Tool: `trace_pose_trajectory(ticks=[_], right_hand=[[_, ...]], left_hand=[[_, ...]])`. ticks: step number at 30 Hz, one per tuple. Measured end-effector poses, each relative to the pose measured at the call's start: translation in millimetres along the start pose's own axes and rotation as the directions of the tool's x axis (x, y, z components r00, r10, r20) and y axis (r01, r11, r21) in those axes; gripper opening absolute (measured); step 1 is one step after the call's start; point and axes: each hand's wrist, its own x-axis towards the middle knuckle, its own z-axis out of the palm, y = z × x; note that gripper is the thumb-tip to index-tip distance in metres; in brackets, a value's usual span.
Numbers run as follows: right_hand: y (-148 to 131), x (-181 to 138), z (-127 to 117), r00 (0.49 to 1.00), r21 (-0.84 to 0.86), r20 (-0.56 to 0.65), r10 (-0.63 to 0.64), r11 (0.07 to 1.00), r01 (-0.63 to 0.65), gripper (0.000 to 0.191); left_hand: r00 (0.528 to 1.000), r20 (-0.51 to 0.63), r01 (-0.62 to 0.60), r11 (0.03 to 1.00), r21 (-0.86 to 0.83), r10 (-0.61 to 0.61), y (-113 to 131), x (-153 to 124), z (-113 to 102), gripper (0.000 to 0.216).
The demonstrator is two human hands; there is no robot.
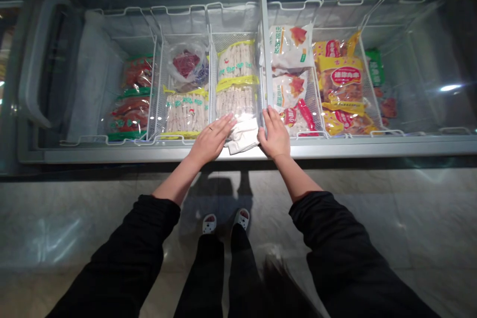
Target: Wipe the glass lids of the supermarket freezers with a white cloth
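Note:
A chest freezer with a glass sliding lid (264, 49) lies in front of me. My left hand (213, 140) rests on its front edge, fingers stretched out and close together, their tips beside a folded white cloth (242, 137). The cloth lies bunched on the front rim between my hands, against the upright lid frame. My right hand (275, 134) is on that frame, with its thumb to the left and its fingers bent over the bar. Part of the cloth's left end is hidden by my left hand.
Wire baskets hold packs of pale frozen sticks (234, 64), a bag of dark red food (186, 63), red packs with green ends (130, 112), white bags (291, 44) and yellow bags (342, 77). A large grey handle (40, 62) stands at left. My feet are on the tiled floor (112, 218).

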Motion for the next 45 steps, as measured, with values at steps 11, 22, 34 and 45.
trace_pose_trajectory(ticks=[11,22,34,45], right_hand=[[-27,-8,-13,0.938,0.054,0.135,-0.32,0.947,0.316,0.059],[-15,-55,-10,0.993,-0.103,0.11,-0.039,0.993,0.051,0.051],[-35,-59,-9,0.966,-0.016,0.242,-0.085,0.996,0.092,0.065],[-61,-12,11,0.98,-0.056,0.193,-0.039,0.997,0.051,0.063]], left_hand=[[0.963,0.018,0.267,0.961,0.073,-0.269,-11,4,17,0.054],[0.963,0.03,0.267,0.961,0.064,-0.27,-16,7,19,0.054],[0.959,0.065,0.278,0.961,0.001,-0.278,-16,7,16,0.059],[0.965,0.076,0.251,0.968,0.025,-0.252,-18,7,15,0.062]])
